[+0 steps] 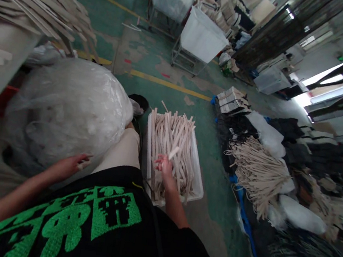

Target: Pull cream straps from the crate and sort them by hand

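Note:
A white plastic crate on the floor holds many long beige fabric strips. My right hand is over these strips, fingers partly curled, with a short pale piece at its thumb side. Whether the fingers grip that piece or it is part of a finger covering is blurred. My left hand is beside my thigh, in front of a large clear plastic bag. Its fingers are bent toward each other, and a small pale spot shows at the fingertips; what they hold, if anything, is too small to name.
At the left, a table bears more long strips. White wheeled bins stand farther back, with a person partly visible behind. A dark sheet on the right carries bundled strips and plastic bags. A black round container sits behind the crate.

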{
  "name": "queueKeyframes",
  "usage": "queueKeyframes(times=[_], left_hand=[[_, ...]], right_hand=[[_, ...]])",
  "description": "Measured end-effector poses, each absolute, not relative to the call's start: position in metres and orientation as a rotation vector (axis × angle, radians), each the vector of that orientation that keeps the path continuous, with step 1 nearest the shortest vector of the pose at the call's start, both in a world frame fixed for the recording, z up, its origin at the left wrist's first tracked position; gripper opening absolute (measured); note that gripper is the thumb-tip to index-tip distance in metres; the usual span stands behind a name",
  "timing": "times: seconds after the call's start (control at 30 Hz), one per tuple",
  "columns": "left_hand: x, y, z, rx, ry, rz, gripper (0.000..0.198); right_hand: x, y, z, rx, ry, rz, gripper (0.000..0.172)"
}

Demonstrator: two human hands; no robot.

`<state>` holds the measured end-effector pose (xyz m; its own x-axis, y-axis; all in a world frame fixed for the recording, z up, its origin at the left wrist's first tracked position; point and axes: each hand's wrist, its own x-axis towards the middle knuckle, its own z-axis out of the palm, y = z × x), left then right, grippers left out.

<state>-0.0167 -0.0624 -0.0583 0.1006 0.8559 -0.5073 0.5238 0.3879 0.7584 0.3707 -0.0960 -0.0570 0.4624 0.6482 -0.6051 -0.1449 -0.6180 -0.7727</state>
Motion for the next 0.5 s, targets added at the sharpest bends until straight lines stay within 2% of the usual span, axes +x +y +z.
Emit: queueKeyframes(times=[0.13, 0.23, 0.33, 0.5], left_hand=[[-0.008, -0.065, -0.027, 1.241, 1.288, 0.544, 0.075], [-0.002, -0.066, -0.001, 1.029, 1.153, 0.81, 0.088], [-0.001, -0.064, 0.015, 0.866, 1.132, 1.088, 0.084], [-0.008, -0.058, 0.021, 0.691, 1.216, 1.297, 0.054]], right_hand=[[0.29, -0.057, -0.024, -1.562, -1.168, 1.71, 0.039], [0.24, -0.049, -0.003, -1.31, -1.597, 1.902, 0.045], [0.21, -0.047, 0.008, -1.161, -1.904, 1.959, 0.05], [0.187, -0.038, 0.016, -1.133, -2.194, 1.822, 0.045]])
